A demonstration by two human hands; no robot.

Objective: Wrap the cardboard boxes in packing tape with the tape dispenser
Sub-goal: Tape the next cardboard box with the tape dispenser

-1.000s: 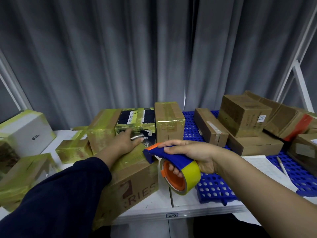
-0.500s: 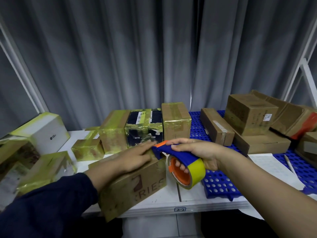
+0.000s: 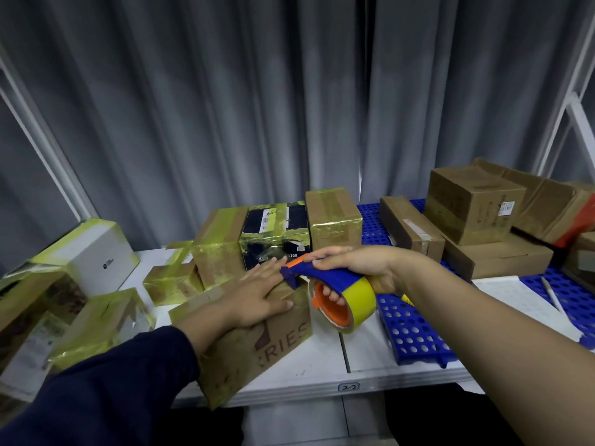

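I have my left hand point(image 3: 257, 297) lying flat, fingers straight and a little spread, on top of the brown cardboard box printed with "RIES" point(image 3: 273, 346). That box sits near and left of centre on the white table point(image 3: 363, 358), its near-left corner hanging past the table's near edge. Yellowish tape already shows on its left end.

My right hand point(image 3: 360, 262) is curled round the blue-handled tape dispenser with an orange core and a yellow tape roll point(image 3: 357, 300), with fingers tucked inside the core.

What matters is how dispenser and box line up. The box's long axis runs on a diagonal, from near-left to far-right. The dispenser hangs just off its far-right end, roll out over the table to the right, and its blue nose meets the top's right edge just beside my left fingertips. So the box lies to the left of my right hand and directly under my left.

I judge the next stroke must carry the dispenser leftward along that axis, or down over the right end face. Either way, my left hand is the nearer one for pinning the box. I cannot tell whether the tape's end is already stuck down.

Untaped brown boxes point(image 3: 473, 207) wait far right, beyond the blue perforated mat point(image 3: 415, 333).
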